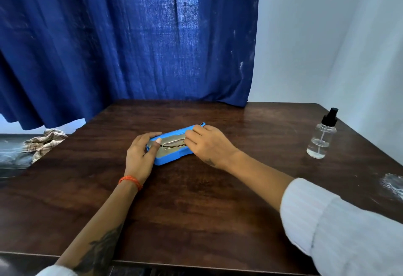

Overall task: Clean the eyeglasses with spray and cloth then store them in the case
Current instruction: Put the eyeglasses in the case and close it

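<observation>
Eyeglasses (173, 144) lie folded inside the blue case (172, 158), thin dark frame on a grey lining that may be the cloth, can't tell. Case sits open mid-table on the dark wooden table (196, 210), long axis running near-left to far-right, its lid (174, 133) standing up along the far edge.

Left hand (141, 156) grasps the case's left end: fingers curled over the far-left corner, thumb laid across the near-left part of the opening, tip by the frame's left end. Orange thread band (130, 181) on that wrist; tattoo on the forearm.

Right hand (209, 145) is over the case's right end, fingers curled down, tips at the right end of the glasses and against the lid. Whether it pinches the frame or just touches it: can't tell, knuckles hide the contact. White sleeve (338, 227) pushed up the right forearm.

Spray bottle (319, 139) stands upright at the far right of the table, well apart from the case, clear body, black pump top, some liquid inside.

Blue curtain (130, 47) hangs behind the far edge. Checked fabric (43, 142) is bunched off the table's left side. Whitish smear (392, 185) on the right table edge.
</observation>
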Demonstrator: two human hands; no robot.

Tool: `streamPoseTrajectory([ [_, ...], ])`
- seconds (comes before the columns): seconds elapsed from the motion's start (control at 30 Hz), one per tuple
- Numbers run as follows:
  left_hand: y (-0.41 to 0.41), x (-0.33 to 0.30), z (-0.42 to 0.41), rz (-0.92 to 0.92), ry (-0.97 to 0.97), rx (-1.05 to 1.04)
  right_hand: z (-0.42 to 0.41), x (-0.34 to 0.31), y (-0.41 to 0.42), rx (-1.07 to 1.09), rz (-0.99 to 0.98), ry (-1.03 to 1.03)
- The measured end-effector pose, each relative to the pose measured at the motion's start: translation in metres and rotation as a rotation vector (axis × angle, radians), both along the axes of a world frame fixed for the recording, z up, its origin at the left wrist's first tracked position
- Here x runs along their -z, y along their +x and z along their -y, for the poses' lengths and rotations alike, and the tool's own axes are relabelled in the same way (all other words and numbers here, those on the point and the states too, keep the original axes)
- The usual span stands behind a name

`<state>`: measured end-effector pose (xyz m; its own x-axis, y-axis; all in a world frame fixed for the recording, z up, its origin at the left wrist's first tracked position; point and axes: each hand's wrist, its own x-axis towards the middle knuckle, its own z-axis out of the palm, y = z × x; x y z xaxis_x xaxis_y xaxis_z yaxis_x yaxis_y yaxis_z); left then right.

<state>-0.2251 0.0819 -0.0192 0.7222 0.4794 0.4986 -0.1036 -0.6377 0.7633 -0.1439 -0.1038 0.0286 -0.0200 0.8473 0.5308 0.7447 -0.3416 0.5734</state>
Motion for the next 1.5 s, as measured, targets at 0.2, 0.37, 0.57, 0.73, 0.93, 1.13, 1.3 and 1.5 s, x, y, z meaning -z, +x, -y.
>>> streamPoseTrajectory([
  [0.2,0.0,0.001,-0.001,0.026,-0.039,0.025,-0.026,0.01,0.007,-0.001,-0.043,-0.139],
  [0.37,-0.001,0.0,0.001,0.027,-0.025,0.038,-0.032,0.015,0.004,0.142,-0.334,-0.159],
  [0.57,-0.003,-0.002,0.003,0.015,0.041,0.027,-0.01,0.028,-0.007,0.024,-0.641,0.103],
  [0.73,-0.007,-0.003,0.005,0.002,0.025,0.037,0.0,0.018,-0.003,-0.064,-0.756,0.523],
  [0.93,-0.009,-0.005,0.008,0.006,-0.062,0.047,-0.012,0.006,0.022,0.165,-0.949,0.339],
  [1.13,-0.014,-0.003,0.008,-0.04,0.05,0.066,-0.01,0.033,0.026,0.231,-1.041,0.179],
  [1.3,-0.015,-0.002,0.011,-0.08,0.228,0.099,-0.007,0.052,0.021,0.181,-1.006,0.302],
  [1.5,-0.016,-0.002,0.012,-0.099,0.215,0.117,-0.009,0.058,0.019,0.239,-0.949,0.259],
])
